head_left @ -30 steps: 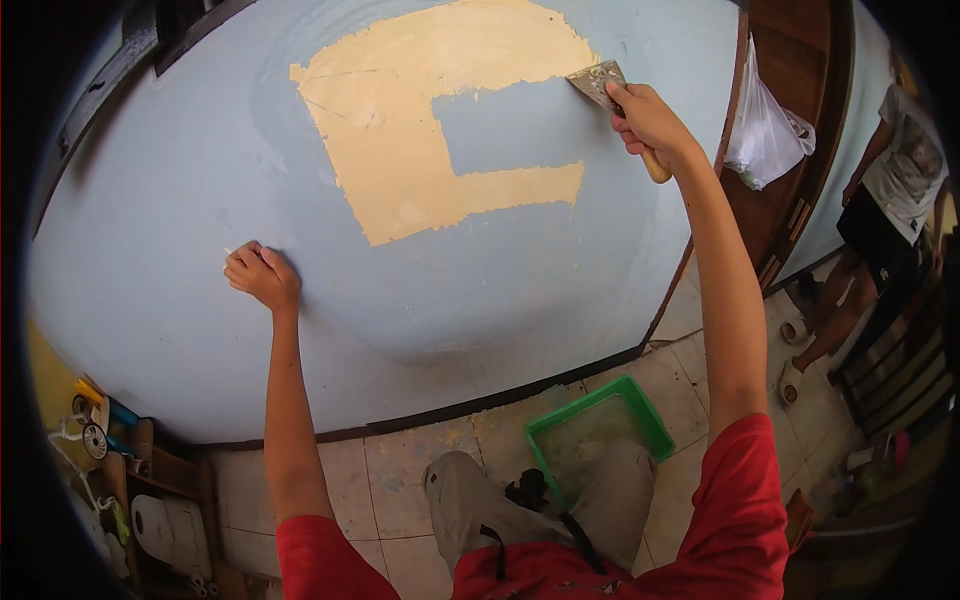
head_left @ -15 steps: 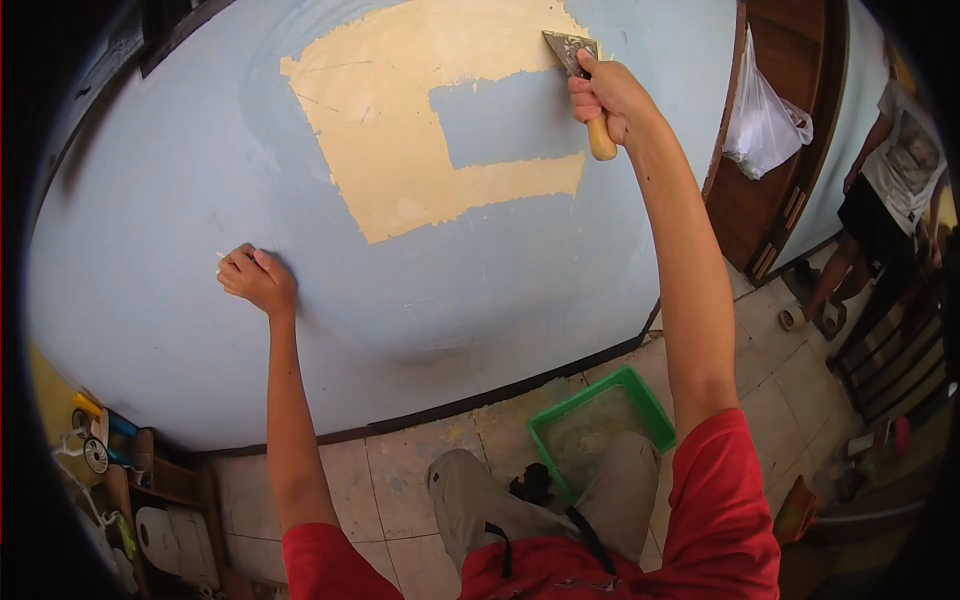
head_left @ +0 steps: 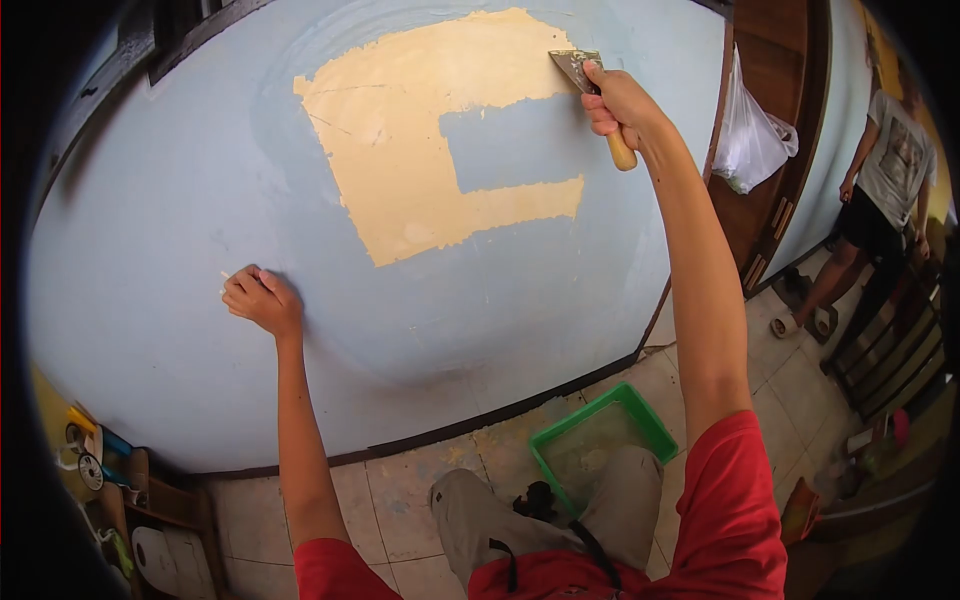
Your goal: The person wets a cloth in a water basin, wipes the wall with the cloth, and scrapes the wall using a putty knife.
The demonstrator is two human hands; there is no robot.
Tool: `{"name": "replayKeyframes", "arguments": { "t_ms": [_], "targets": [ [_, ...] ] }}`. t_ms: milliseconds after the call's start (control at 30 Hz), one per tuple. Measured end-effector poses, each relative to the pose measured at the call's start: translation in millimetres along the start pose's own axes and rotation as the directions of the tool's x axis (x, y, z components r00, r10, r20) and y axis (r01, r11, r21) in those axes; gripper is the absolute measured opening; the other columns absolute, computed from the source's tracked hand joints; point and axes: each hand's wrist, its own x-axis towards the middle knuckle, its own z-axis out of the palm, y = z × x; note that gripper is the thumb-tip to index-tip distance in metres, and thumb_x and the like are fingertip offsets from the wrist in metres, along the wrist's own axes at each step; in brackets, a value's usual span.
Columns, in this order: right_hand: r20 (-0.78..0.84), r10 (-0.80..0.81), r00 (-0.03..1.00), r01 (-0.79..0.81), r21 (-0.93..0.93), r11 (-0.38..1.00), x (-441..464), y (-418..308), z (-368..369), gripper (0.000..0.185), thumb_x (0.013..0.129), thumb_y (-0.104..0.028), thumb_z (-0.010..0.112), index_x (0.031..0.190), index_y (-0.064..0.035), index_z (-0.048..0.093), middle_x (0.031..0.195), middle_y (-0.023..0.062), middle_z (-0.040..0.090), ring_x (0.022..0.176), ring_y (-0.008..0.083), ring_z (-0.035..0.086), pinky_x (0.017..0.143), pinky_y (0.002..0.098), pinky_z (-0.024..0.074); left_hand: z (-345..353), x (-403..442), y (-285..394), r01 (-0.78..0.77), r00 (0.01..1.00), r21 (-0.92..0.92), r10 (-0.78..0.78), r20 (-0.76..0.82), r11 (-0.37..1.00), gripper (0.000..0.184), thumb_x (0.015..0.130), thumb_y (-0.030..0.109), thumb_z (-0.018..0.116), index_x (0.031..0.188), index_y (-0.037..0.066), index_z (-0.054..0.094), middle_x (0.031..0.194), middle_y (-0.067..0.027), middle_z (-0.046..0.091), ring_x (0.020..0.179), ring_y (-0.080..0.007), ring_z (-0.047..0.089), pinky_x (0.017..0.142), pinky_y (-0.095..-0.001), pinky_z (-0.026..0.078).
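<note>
My right hand [head_left: 620,108] grips a paint scraper [head_left: 577,68] by its wooden handle, thumb near the blade. The blade, smeared with residue, lies at the upper right edge of a bare cream patch [head_left: 390,150] on the light blue wall [head_left: 200,210]. The patch has ragged edges and runs round a blue area left of my right forearm. Lower down and to the left, my left hand [head_left: 262,300] is closed and rests against the wall. A small pale bit shows by its fingers, too small to name.
A green basin [head_left: 652,425] with cloudy water stands on the tiled floor by my knees. A white plastic bag [head_left: 752,135] hangs at the brown door. Another person [head_left: 890,160] stands at the right beside a dark railing [head_left: 890,350]. Shelving [head_left: 165,500] stands lower left.
The view has tipped slightly up, so the wall sits lower in it. The scraper's handle has swung a little to the right, its blade still at the patch's edge.
</note>
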Motion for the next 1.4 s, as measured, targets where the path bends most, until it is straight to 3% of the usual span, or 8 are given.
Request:
{"name": "replayKeyframes", "arguments": {
  "t_ms": [533,700,933,1133,1233,1333,1367,1400],
  "targets": [
    [-0.042,-0.017,0.999,0.013,-0.098,0.995,3.7,-16.1,5.1,0.035,0.107,-0.033,0.037,0.081,-0.0096,0.034,0.061,-0.0039,0.033,0.047,0.0052,0.021,0.036,0.0230,0.0220,-3.0,1.3,3.7,0.002,1.000,0.031,-0.001,-0.011,1.000,0.024,0.092,0.027,0.044,0.089,0.006,0.056,0.097,-0.0078,0.050,0.092,-0.0288,0.042,0.084,-0.0428,0.032],
    [-0.052,-0.043,0.998,0.050,0.143,0.988,20.8,-36.0,24.3,0.030,0.107,-0.030,0.033,0.086,-0.0084,0.034,0.063,-0.0031,0.035,0.048,0.0058,0.022,0.038,0.0233,0.0234,-5.2,-0.2,4.2,-0.001,1.000,0.020,0.001,-0.012,1.000,0.023,0.092,0.026,0.045,0.089,0.007,0.056,0.096,-0.0074,0.050,0.092,-0.0291,0.042,0.083,-0.0428,0.032],
    [-0.067,-0.055,0.996,0.062,0.115,0.991,18.2,-35.3,40.3,0.027,0.107,-0.028,0.033,0.090,-0.0081,0.035,0.064,-0.0024,0.037,0.048,0.0063,0.023,0.039,0.0233,0.0235,-7.8,2.4,0.8,-0.022,0.999,-0.018,0.023,0.029,1.000,0.021,0.091,0.025,0.045,0.087,0.008,0.055,0.097,-0.0080,0.049,0.093,-0.0293,0.041,0.084,-0.0432,0.031],
    [0.192,0.140,0.971,-0.146,0.021,0.989,-32.3,32.8,85.2,0.031,0.104,-0.032,0.039,0.088,-0.0056,0.039,0.058,-0.0006,0.039,0.044,0.0071,0.030,0.038,0.0257,0.0288,-3.8,3.3,-1.4,-0.030,0.999,-0.020,0.030,0.011,0.999,0.020,0.090,0.025,0.046,0.087,0.008,0.055,0.098,-0.0086,0.049,0.093,-0.0298,0.041,0.084,-0.0435,0.031],
    [0.468,0.147,0.871,0.028,-0.347,0.937,-80.2,112.9,162.6,0.017,0.102,-0.025,0.041,0.100,-0.0081,0.042,0.078,0.0029,0.051,0.062,0.0104,0.050,0.051,0.0265,0.0463,-5.9,1.2,-2.6,-0.031,0.999,-0.018,0.031,0.038,0.999,0.020,0.089,0.025,0.046,0.089,0.008,0.056,0.099,-0.0087,0.049,0.094,-0.0301,0.042,0.084,-0.0437,0.032],
    [0.747,0.419,0.515,-0.239,-0.345,0.908,-140.0,251.1,234.9,0.017,0.097,-0.014,0.048,0.112,-0.0081,0.042,0.078,0.0076,0.051,0.062,0.0164,0.052,0.049,0.0339,0.0482,-8.0,-0.2,0.7,-0.017,0.998,-0.005,0.017,0.060,1.000,0.020,0.089,0.024,0.047,0.091,0.007,0.057,0.099,-0.0088,0.050,0.094,-0.0301,0.042,0.083,-0.0439,0.032],
    [0.671,0.545,0.503,0.134,-0.684,0.717,-163.0,291.8,248.0,0.023,0.092,-0.009,0.052,0.114,-0.0051,0.048,0.080,0.0131,0.059,0.064,0.0205,0.059,0.050,0.0384,0.0492,-8.2,1.3,0.0,-0.017,0.998,0.015,0.016,0.069,1.000,0.020,0.089,0.024,0.047,0.091,0.007,0.057,0.098,-0.0087,0.050,0.094,-0.0300,0.042,0.083,-0.0439,0.032],
    [0.713,0.344,0.611,0.583,-0.699,0.414,-194.8,340.8,249.2,0.031,0.087,-0.003,0.053,0.117,0.0011,0.054,0.089,0.0212,0.066,0.072,0.0289,0.067,0.056,0.0420,0.0528,-9.8,1.3,1.1,-0.015,0.999,0.009,0.014,0.043,1.000,0.020,0.089,0.024,0.047,0.091,0.007,0.057,0.098,-0.0087,0.050,0.094,-0.0300,0.042,0.083,-0.0439,0.032]
  ]
}}
